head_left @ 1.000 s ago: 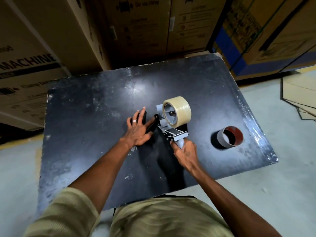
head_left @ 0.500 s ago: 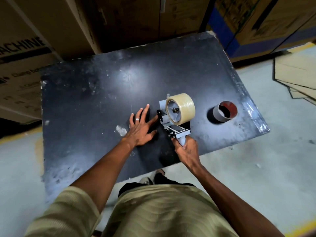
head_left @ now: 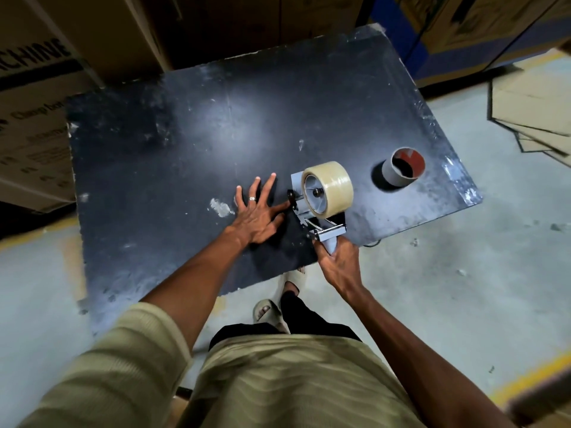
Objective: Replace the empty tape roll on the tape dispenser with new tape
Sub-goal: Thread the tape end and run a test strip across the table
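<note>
A grey tape dispenser (head_left: 301, 197) stands on the black table (head_left: 185, 143) with a full roll of clear tape (head_left: 332, 186) mounted on its hub. My right hand (head_left: 338, 262) is closed around the dispenser's handle at the table's near edge. My left hand (head_left: 258, 213) lies flat on the table with fingers spread, its thumb touching the dispenser's front end. The empty cardboard tape core (head_left: 401, 168) stands upright on the table to the right, apart from both hands.
Stacked cardboard boxes (head_left: 40, 97) close in the left and far sides of the table. Flattened cardboard (head_left: 531, 118) lies on the concrete floor at the right. My feet (head_left: 272, 307) are under the table's near edge.
The view has drifted, so the table sits higher and further left in frame. The dispenser and both hands keep the same grip and position relative to each other.
</note>
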Demonstrator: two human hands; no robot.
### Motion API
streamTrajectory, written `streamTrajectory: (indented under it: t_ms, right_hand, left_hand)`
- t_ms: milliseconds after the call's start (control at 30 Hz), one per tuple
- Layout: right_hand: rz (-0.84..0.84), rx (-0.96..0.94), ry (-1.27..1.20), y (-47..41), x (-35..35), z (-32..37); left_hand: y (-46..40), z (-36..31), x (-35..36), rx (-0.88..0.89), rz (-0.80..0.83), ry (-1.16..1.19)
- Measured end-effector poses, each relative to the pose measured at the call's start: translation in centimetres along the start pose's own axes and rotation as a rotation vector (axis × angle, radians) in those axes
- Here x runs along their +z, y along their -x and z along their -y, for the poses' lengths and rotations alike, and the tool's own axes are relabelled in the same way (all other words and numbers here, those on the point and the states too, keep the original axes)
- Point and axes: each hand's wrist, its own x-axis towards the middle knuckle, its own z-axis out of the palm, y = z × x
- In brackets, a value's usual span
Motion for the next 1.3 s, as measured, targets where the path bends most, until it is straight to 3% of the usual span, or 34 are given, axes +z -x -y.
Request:
streamTrajectory:
  t_ms: [733,1133,1300]
  right_hand:
    - [0.022,0.01,0.159,1.6,0.5,-1.3]
    - [0.046,0.012,0.086,5.7,-0.2,-5.0]
    - [0.003,-0.11,0.051,6.6,-1.0,-5.7]
  left_hand:
    - [0.3,-0.4,-0.9,-0.038,0.064,-0.207]
    - [0.4,-0.9,-1.3,-0.023,0.056,-0.15]
    - [0.7,-1.3,-1.4,-0.031,-0.012,-0.093]
